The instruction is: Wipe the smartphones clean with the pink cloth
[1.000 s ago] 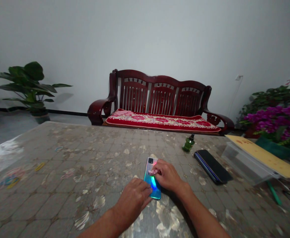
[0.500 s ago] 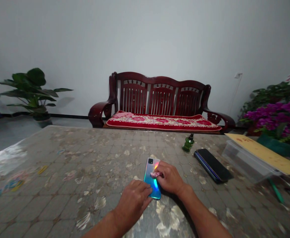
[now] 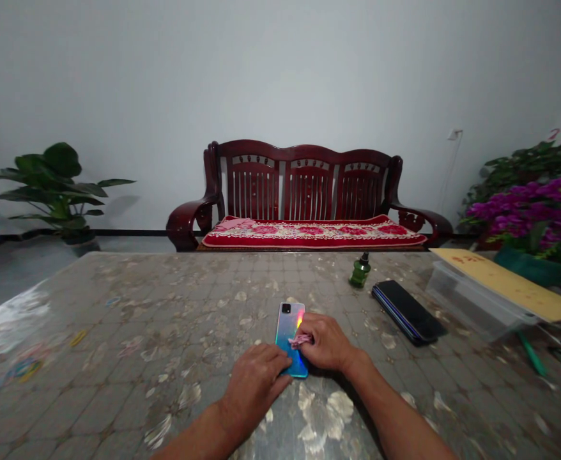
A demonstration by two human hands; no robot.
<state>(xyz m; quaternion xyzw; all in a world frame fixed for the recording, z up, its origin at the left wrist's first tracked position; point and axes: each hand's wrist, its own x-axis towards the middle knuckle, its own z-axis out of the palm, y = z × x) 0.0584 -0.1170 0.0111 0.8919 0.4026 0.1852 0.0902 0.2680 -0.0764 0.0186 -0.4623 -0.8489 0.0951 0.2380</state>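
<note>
A smartphone [image 3: 283, 329] with a shiny silver-to-blue back lies face down on the table, its camera square at the far left corner. My left hand [image 3: 256, 377] holds the phone at its lower left edge, thumb at the near end and fingers over the side. A small crumpled pink cloth [image 3: 299, 341] is pinched in my right hand [image 3: 327, 342] and pressed on the middle of the phone's back. The right fingertips are partly hidden behind the knuckles and cloth.
Right of my hands are a small green bottle [image 3: 360, 271], a stack of dark phones [image 3: 407, 311] and a clear plastic box [image 3: 476, 306] under yellow card [image 3: 505, 281]. Coloured rubber bands [image 3: 26, 367] lie at left. A wooden bench [image 3: 309, 185] stands beyond the table [image 3: 204, 281].
My right hand with the cloth has slid slightly toward the phone's near end. The left hand keeps its hold. The whole view has shifted and tilted a little.
</note>
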